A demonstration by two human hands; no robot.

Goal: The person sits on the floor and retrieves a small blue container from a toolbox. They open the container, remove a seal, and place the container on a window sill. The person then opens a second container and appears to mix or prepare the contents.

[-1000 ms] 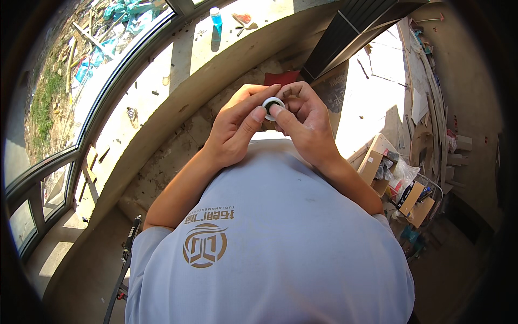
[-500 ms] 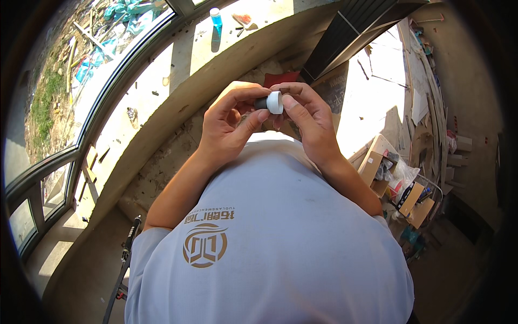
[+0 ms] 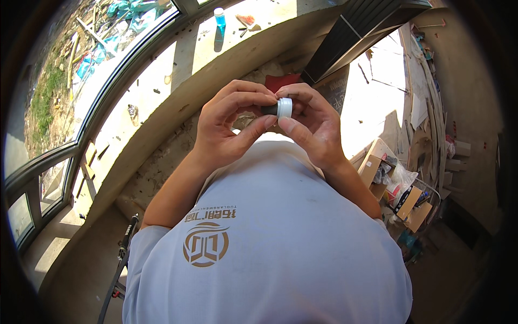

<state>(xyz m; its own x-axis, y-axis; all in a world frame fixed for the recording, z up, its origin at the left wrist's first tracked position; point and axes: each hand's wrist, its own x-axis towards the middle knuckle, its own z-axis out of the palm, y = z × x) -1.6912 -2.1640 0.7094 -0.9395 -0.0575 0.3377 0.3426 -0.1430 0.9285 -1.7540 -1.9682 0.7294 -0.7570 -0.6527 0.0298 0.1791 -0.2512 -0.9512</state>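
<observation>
Between my two hands, in front of my chest, is a small white ring-shaped piece [image 3: 285, 107] with a short dark cylindrical piece [image 3: 269, 110] on its left side. My left hand [image 3: 229, 116] is closed, pinching the dark piece between thumb and fingers. The thumb and fingers of my right hand [image 3: 318, 124] hold the white piece by its right rim. The two pieces touch end to end; whether one sits inside the other I cannot tell. Fingers hide part of both.
Beyond my hands a concrete ledge [image 3: 162, 108] runs below the window, bearing a blue bottle [image 3: 219, 20] and small debris. Dark panels [image 3: 345, 35] lean at the upper right, near a red item [image 3: 281, 82]. Opened cardboard boxes [image 3: 413, 202] with plastic bags stand at the right.
Both hands have shifted slightly down and right with the pieces. The white piece has turned, so its hollow open side no longer shows as before.
</observation>
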